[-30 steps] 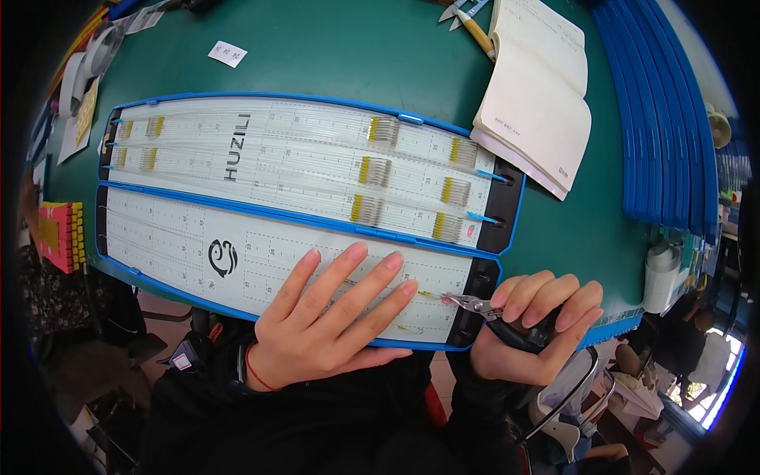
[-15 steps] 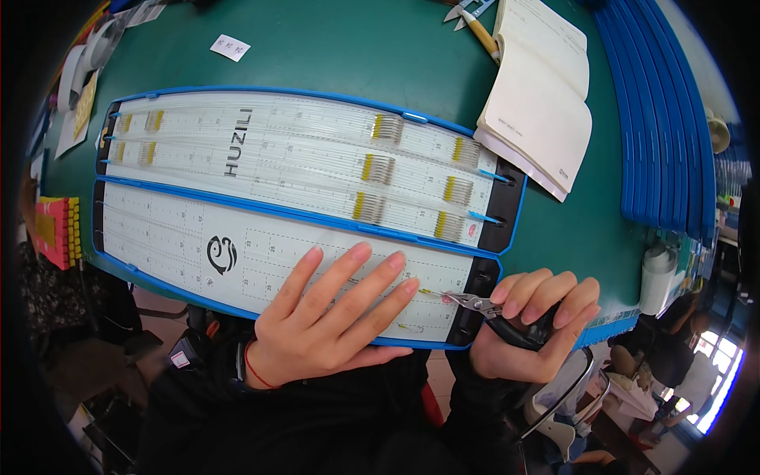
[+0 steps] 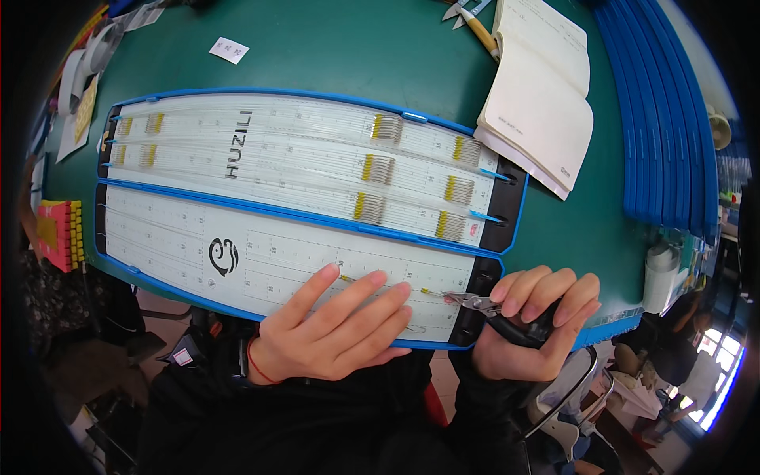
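One long blue-rimmed case (image 3: 297, 249), white-panelled and printed, lies open mid-table, ten yellow-ended bundles (image 3: 378, 169) in its 12 o'clock half, at least two small yellow pieces (image 3: 426, 290) in the 6 o'clock half. Right hand (image 3: 545, 299) at 4 clenched round one pair of black-handled pliers (image 3: 514, 328); left hand (image 3: 336, 332), just before 6, spread palm-down over the lower panel. Outward: one open notebook (image 3: 538, 95) at 2, one white slip (image 3: 229, 50) at 11.

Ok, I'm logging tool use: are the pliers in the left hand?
No, the right hand grips the black-handled pliers, while the left hand is over the open case.
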Demonstrator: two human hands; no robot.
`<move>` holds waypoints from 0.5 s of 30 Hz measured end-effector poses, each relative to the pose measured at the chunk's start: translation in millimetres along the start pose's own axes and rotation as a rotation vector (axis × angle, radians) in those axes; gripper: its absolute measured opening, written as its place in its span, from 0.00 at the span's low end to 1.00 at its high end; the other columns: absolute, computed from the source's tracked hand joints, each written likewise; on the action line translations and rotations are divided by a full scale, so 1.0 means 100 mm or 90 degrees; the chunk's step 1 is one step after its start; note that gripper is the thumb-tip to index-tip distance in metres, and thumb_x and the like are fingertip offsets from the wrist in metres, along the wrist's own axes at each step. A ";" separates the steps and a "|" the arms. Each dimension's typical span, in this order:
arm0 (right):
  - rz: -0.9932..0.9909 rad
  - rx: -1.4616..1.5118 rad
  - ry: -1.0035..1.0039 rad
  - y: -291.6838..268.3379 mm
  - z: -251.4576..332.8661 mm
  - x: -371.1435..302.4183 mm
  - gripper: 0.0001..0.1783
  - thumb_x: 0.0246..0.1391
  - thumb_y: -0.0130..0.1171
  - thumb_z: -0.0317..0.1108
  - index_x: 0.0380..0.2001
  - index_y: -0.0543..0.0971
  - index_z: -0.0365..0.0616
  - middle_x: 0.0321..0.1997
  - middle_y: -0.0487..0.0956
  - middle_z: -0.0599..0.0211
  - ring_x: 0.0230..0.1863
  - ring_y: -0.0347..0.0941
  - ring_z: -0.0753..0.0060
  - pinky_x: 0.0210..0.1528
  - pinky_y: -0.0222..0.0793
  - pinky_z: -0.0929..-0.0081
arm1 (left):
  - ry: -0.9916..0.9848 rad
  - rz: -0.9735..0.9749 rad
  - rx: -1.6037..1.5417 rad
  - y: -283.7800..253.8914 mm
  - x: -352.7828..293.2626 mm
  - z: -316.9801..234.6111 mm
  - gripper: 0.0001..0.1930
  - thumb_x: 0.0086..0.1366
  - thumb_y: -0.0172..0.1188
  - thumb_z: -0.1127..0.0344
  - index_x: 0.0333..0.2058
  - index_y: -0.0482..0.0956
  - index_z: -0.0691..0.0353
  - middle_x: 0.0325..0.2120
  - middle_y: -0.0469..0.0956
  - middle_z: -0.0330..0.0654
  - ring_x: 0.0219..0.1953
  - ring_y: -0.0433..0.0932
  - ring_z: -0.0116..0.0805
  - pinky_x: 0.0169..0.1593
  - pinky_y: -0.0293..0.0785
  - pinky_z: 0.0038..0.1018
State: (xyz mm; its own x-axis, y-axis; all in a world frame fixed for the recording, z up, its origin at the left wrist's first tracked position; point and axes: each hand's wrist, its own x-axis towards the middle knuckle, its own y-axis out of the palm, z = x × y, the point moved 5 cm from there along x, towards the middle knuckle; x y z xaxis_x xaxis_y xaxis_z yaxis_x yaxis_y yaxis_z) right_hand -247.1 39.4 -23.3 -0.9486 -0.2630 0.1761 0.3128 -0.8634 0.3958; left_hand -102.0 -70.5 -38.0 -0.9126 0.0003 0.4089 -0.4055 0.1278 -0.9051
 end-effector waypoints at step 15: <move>0.012 0.006 0.002 0.00 -0.01 0.01 0.18 0.69 0.32 0.44 0.24 0.56 0.50 0.16 0.57 0.71 0.15 0.56 0.75 0.23 0.63 0.74 | 0.008 -0.017 -0.046 -0.01 0.02 0.00 0.13 0.65 0.52 0.48 0.36 0.78 0.48 0.46 0.80 0.30 0.50 0.76 0.26 0.58 0.67 0.30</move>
State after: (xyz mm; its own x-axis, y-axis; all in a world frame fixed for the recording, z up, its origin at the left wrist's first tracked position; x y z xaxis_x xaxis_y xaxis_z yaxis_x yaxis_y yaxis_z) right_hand -247.9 39.1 -24.6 -0.9429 -0.2803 0.1800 0.3305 -0.8541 0.4015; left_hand -103.3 -70.1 -36.7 -0.9008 0.0086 0.4341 -0.4239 0.1990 -0.8836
